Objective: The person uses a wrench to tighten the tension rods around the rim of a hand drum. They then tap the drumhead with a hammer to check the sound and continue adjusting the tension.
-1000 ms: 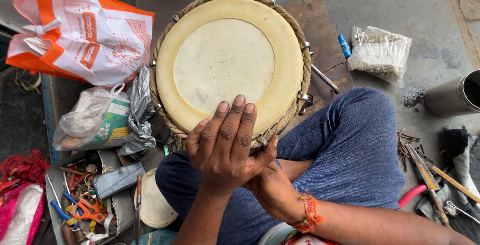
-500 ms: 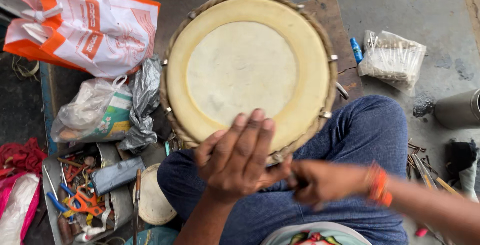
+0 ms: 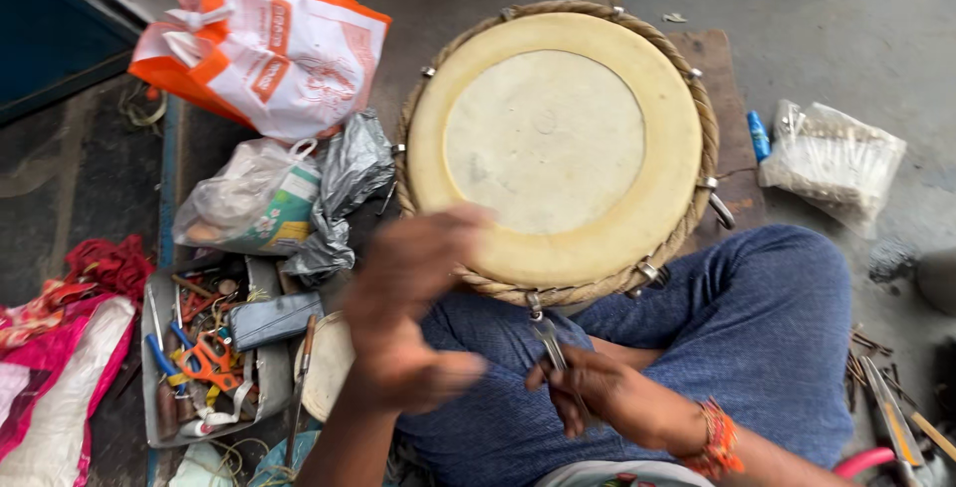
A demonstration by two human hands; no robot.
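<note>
Drum (image 3: 553, 138) upright on floor between knees, pale round skin facing up, rope (image 3: 709, 128) wound around rim with metal hooks (image 3: 712, 186) spaced along it. Left hand (image 3: 408, 298) blurred, raised over near-left edge of drum, fingers loosely spread, nothing seen in grasp; could not tell whether touching the rim. Right hand (image 3: 597, 397) low over lap, just below near rim, fingers curled around a metal wrench (image 3: 548, 340), its tip pointing up at a hook on the near edge. Orange bracelet (image 3: 715, 437) on right wrist. Blue jeans (image 3: 767, 348) on crossed legs, right knee beside drum's near-right side. Wooden board (image 3: 722, 79) partly under drum on far right. Orange-and-white plastic bag (image 3: 264, 44) at upper left, well apart from hands. Clear bag (image 3: 254, 203) and crumpled grey bag (image 3: 349, 183) just left of drum. Tray (image 3: 149, 402) of mixed tools at lower left, with orange-handled scissors (image 3: 204, 360) inside. Dark wallet-like case (image 3: 274, 320) near tray. Pink cloth (image 3: 60, 367) at far left edge. Clear packet of thin sticks (image 3: 832, 153) to right of drum, small blue tube (image 3: 759, 136) beside it. More tools (image 3: 886, 407) on floor at lower right, partly cut off.
</note>
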